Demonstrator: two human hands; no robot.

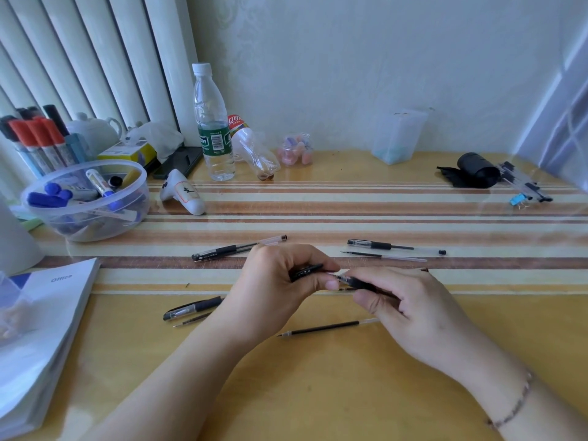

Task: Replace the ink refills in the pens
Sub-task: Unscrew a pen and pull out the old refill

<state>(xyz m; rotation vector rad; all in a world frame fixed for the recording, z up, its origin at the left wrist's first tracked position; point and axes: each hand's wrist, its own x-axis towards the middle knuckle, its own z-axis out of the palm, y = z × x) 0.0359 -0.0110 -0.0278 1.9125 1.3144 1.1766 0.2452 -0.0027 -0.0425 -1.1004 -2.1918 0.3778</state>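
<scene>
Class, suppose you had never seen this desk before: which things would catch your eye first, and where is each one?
First, the left hand and right hand at the centre front, gripping the two ends of a black pen above the striped table. Next, the loose refill lying just in front of the hands. Then the clear bowl of markers at the far left, and the tall water bottle by the wall.

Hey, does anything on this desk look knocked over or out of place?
Yes. An empty clear bottle with a red label lies tipped on its side beside the upright water bottle. A white handheld device also lies on its side near the marker bowl. Nothing looks spilled.
</scene>
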